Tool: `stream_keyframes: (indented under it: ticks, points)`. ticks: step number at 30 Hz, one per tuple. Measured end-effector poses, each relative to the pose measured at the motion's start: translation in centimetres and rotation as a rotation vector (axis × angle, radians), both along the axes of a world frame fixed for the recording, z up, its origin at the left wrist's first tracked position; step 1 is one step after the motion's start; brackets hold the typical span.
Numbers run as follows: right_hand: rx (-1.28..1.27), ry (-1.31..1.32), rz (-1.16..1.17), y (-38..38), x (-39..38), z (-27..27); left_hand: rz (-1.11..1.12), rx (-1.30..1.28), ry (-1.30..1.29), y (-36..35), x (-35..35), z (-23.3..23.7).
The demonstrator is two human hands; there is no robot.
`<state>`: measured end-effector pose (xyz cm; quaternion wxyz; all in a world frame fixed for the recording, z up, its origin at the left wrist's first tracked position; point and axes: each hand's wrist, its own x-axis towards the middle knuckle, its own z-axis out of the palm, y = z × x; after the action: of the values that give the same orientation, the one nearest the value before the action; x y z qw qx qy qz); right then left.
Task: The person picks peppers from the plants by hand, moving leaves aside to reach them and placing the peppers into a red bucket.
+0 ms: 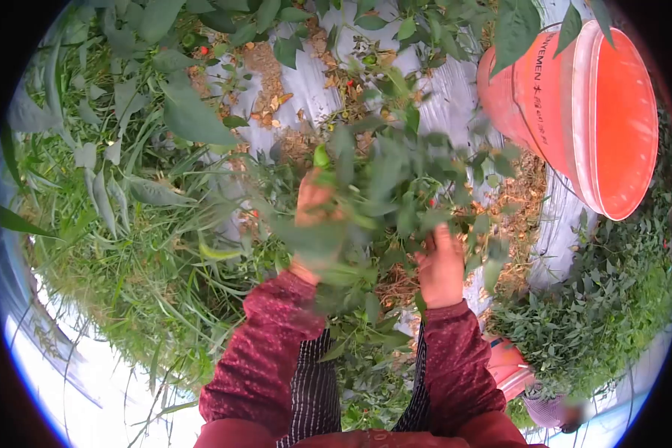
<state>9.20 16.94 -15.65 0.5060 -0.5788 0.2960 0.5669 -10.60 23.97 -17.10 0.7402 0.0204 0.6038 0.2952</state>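
Note:
Both of my hands are in among the leafy stems of a pepper plant (381, 179), whose leaves are partly blurred. My left hand (313, 205) is half covered by leaves, with a green pepper (321, 157) just above it; its fingers are too blurred to read. My right hand (442, 269) is to the right of the stems, its fingers bent together near a leaf, and whatever they hold is hidden. A small red pepper (431, 202) hangs just above my right hand.
A red bucket (500, 104) lies tilted at the upper right on pale plastic sheeting (448, 112). Tall grass (127, 276) fills the left side. Another red bucket (506, 366) and a person (549, 407) are at the lower right. Small red peppers (204, 51) show at the upper left.

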Motion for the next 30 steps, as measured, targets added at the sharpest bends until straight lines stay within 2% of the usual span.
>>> stream_keyframes:
  ticks: [2,3,4,6,7,8,10,11,12,15,16,18,19,20,22,23,24,26,27,29,30]
  points:
    - [0.231,-0.648,0.631,-1.6,-0.7,-1.5,-0.938,0.823,0.903,-0.1,3.0,2.0]
    - [0.258,-0.822,0.759,-0.5,-0.6,-0.4,-1.034,0.650,0.915,-0.6,3.7,2.2]
    - [0.257,-0.824,0.759,0.6,-0.4,0.7,-1.034,0.651,0.914,-0.8,4.6,2.1]
    - [0.371,-0.912,0.943,2.3,-0.1,2.8,-0.999,0.680,0.931,-1.1,6.1,2.2]
    - [0.328,-0.518,0.774,2.6,-0.3,3.5,-1.033,0.731,0.949,-1.2,6.4,2.1]
    - [0.326,-0.521,0.781,2.4,-0.4,3.2,-1.027,0.728,0.945,-1.2,6.6,2.0]
    - [0.538,-0.136,0.508,2.1,-0.9,2.3,-1.111,0.731,0.997,-1.4,7.0,1.8]
    - [0.450,-0.088,0.481,3.6,-1.0,4.0,-1.139,0.780,1.026,-1.6,7.0,1.7]
    - [0.445,-0.086,0.483,3.4,-1.2,3.4,-1.139,0.774,1.023,-2.0,7.0,1.7]
    - [0.384,-0.487,0.877,2.3,-2.5,1.7,-1.176,0.862,1.010,-2.9,6.5,1.4]
    - [0.390,-0.483,0.883,2.1,-2.6,1.6,-1.170,0.857,1.018,-3.2,6.1,1.4]
    - [0.227,-0.426,0.861,2.7,-2.9,2.1,-1.209,0.859,0.967,-3.4,5.5,1.9]
    - [0.240,-0.332,0.719,2.4,-3.1,1.7,-1.197,0.822,0.926,-3.4,5.0,2.1]
    - [0.237,-0.332,0.722,2.4,-3.1,1.8,-1.196,0.820,0.923,-3.2,4.4,2.5]
    - [0.058,-0.330,0.727,2.6,-3.1,2.1,-1.070,0.781,0.742,-2.0,2.7,3.8]
    - [0.104,-0.372,0.711,2.3,-3.4,1.6,-1.073,0.765,0.728,-1.1,1.7,4.3]
    - [0.103,-0.374,0.715,1.6,-3.5,0.7,-0.977,0.779,0.665,-0.8,0.8,3.8]
    - [0.228,-0.506,0.805,0.2,-3.8,-0.9,-0.770,0.701,0.698,-0.7,0.8,3.1]
    - [0.171,-0.607,0.845,1.3,-4.1,0.1,-0.766,0.697,0.701,0.2,1.4,3.6]
    - [0.249,-0.687,0.850,1.1,-4.2,-0.4,-0.756,0.390,0.749,1.8,2.5,4.7]
    - [0.327,-0.770,0.847,1.1,-4.2,-0.5,-0.750,0.386,0.751,1.8,2.4,4.4]
